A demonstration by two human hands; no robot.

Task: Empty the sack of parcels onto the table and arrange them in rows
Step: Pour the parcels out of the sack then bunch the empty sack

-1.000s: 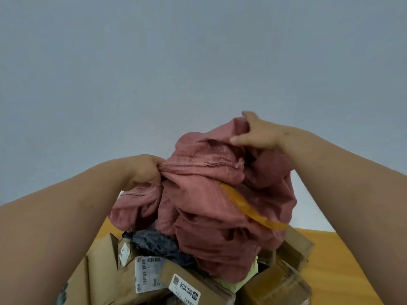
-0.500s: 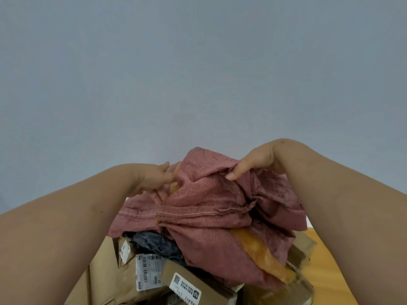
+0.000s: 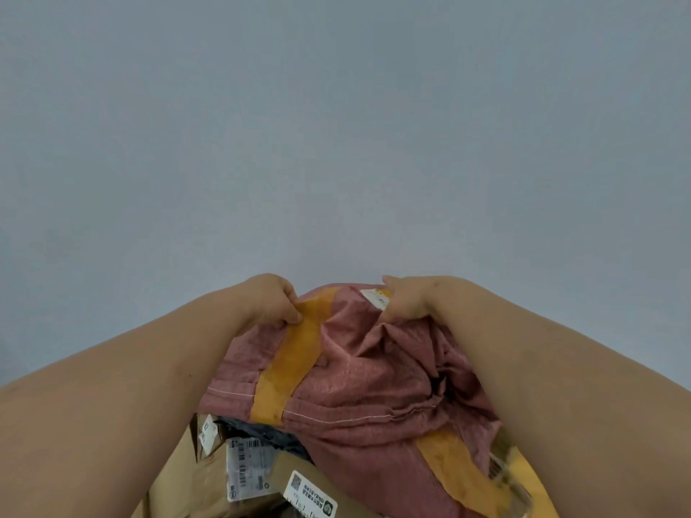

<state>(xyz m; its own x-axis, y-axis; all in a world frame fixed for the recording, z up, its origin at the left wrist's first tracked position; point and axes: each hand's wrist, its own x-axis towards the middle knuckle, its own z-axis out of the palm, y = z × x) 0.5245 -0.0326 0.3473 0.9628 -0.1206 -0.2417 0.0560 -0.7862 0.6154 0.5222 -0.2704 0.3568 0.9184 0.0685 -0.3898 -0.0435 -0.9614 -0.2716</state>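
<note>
Mostly blank grey wall point(image 3: 336, 125) fills the upper two thirds of the head view; open room above the hands. Pink sack point(image 3: 359, 386), crumpled, sits centre-low, draped over the parcels point(image 3: 254, 476) at lower centre-left. Sliver of table point(image 3: 538, 491) at lower right edge. Left hand point(image 3: 271, 299) pinches the sack's top by an orange tape strip point(image 3: 295, 360). Right hand point(image 3: 409, 299) clutches the fabric beside a white label point(image 3: 375, 296).

Crumpled pink sack point(image 3: 359, 375) – atop labelled brown parcels point(image 3: 239, 476)
</note>
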